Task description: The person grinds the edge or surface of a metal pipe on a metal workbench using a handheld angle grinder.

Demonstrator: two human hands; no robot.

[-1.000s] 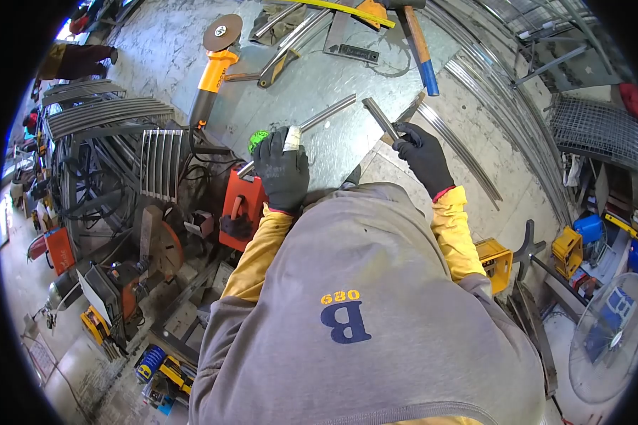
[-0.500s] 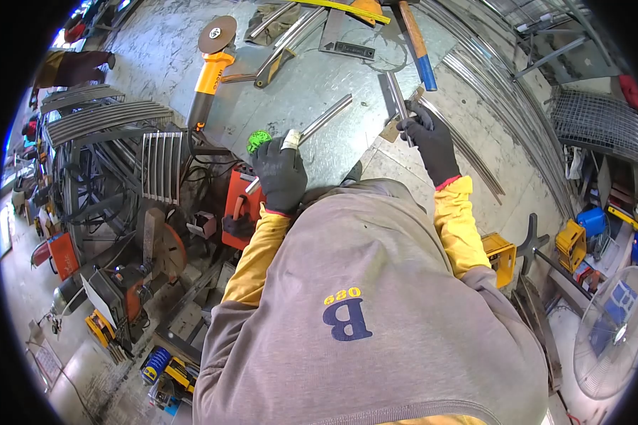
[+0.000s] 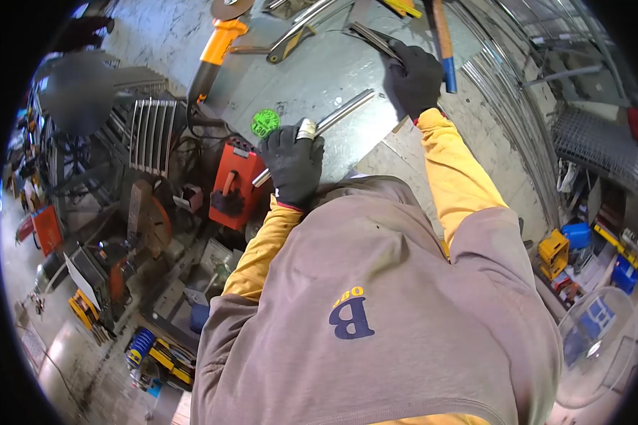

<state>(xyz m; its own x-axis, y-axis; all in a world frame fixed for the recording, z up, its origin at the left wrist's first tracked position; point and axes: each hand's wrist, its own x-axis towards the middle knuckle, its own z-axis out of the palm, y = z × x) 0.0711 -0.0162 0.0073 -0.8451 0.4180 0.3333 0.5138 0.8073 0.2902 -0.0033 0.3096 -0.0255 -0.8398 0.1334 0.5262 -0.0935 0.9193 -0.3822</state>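
Observation:
My left hand [image 3: 293,161], in a dark glove with white tape on one finger, is closed round a shiny metal tube [image 3: 346,112] that slants over the metal sheet [image 3: 305,81]. The tube's lower end sticks out on the left of the glove. A round green tag [image 3: 265,123] lies beside that hand. My right hand [image 3: 416,78], also gloved, grips short metal pieces [image 3: 373,38] at the sheet's upper right. Just right of it is a hammer [image 3: 443,42] with a wood and blue handle.
An orange angle grinder [image 3: 218,48] lies upper left, near a folding square [image 3: 288,47]. Long metal rods [image 3: 503,95] run along the right side. A red machine [image 3: 235,183] stands below left. A fan [image 3: 594,347] is at the lower right.
My right hand has moved up and away from me with the metal pieces, which now tilt to the upper left. My left hand stays on the tube. The view has shifted slightly.

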